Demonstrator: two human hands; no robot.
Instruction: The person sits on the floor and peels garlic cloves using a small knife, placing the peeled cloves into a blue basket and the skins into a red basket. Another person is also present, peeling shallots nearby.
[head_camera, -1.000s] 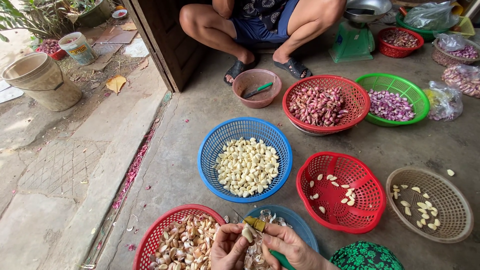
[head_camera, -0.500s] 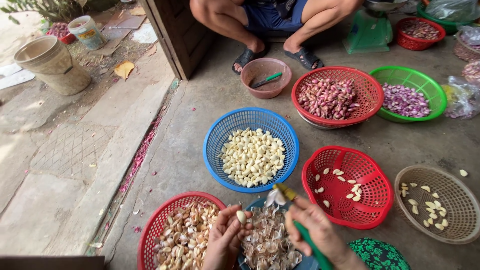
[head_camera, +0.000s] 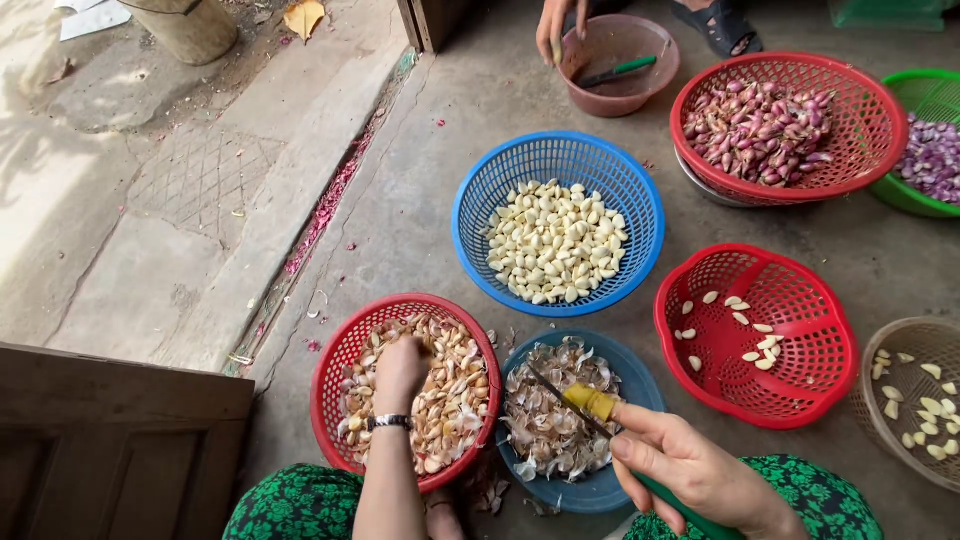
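Clearly the peeling is well on: the blue basket at centre frame holds a good heap of peeled cloves, and skins fill the blue dish at the bottom. The left hand reaches into the red basket of unpeeled garlic at lower left, fingers buried, so its grip cannot be told. The right hand is closed round a knife over the skins. Plenty remains unpeeled.

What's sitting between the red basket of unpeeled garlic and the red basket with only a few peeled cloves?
In the head view, a blue dish of papery garlic skins lies between them, with the knife in the right hand held over it.
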